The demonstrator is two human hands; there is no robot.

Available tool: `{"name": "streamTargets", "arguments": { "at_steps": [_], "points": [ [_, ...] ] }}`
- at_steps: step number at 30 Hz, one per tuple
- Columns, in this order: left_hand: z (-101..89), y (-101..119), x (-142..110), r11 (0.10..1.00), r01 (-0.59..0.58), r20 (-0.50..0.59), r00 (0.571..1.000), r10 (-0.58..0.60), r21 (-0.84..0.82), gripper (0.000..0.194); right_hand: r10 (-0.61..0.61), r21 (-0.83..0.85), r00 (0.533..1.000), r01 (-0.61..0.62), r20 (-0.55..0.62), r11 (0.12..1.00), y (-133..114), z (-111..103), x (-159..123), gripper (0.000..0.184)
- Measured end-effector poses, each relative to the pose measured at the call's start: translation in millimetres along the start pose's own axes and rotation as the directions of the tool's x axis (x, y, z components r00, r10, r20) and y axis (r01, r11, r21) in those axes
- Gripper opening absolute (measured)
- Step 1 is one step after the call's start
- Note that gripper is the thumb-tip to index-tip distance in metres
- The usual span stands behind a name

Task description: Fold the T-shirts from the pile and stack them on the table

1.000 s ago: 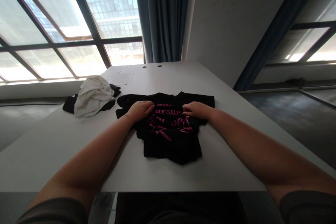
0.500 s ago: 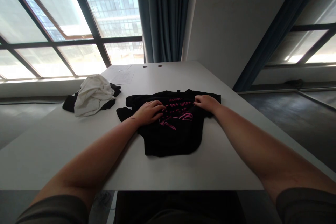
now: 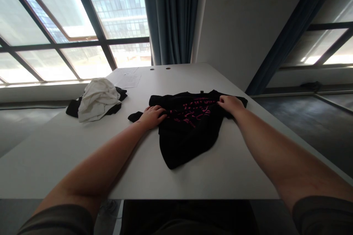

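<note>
A black T-shirt with pink lettering lies crumpled on the white table, its collar at the far side and its lower part hanging to a point toward me. My left hand rests palm down on its left part, thumb apart from the fingers; a bit of black sleeve sticks out to the left of it. At the upper right of the print, my right hand pinches the shirt's cloth between thumb and fingers.
To the left sits a heap of clothes, a white garment on top of black cloth. Sheets of paper lie behind it. Two small round holes show near the table's far edge. Windows and a blue curtain stand beyond.
My right hand has moved right with the cloth, and the shirt has slid and twisted that way. My left hand has shifted slightly left; the shirt's lower edge now forms a point.
</note>
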State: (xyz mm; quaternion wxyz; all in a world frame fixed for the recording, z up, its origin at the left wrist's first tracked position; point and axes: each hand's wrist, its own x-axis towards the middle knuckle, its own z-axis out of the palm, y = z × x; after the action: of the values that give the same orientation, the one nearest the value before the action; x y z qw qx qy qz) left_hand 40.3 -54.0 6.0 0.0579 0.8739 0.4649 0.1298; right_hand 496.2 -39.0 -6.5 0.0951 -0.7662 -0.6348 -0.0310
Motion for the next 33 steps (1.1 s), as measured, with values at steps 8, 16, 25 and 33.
{"name": "streamTargets", "arguments": {
  "at_steps": [8, 16, 25, 33],
  "points": [
    [3.5, -8, 4, 0.998, 0.063, 0.044, 0.997, -0.063, 0.01, 0.044, -0.12, 0.07, 0.987, 0.113, 0.11, 0.991, 0, 1, 4, 0.033],
    [1.4, -32, 9, 0.944, 0.278, -0.09, 0.96, -0.266, 0.178, 0.049, -0.351, 0.141, 0.925, 0.331, 0.145, 0.933, -8, -4, 0, 0.05],
    [-23.1, -75, 5, 0.83, 0.516, -0.095, 0.856, -0.508, 0.21, 0.055, -0.66, 0.321, 0.745, 0.604, 0.097, 0.729, -42, 11, -13, 0.057],
    [-37.9, -88, -3, 0.756, 0.62, -0.167, 0.784, -0.598, 0.21, 0.061, -0.621, 0.161, 0.776, 0.63, -0.107, 0.759, -39, 11, -9, 0.041]
  ]
}}
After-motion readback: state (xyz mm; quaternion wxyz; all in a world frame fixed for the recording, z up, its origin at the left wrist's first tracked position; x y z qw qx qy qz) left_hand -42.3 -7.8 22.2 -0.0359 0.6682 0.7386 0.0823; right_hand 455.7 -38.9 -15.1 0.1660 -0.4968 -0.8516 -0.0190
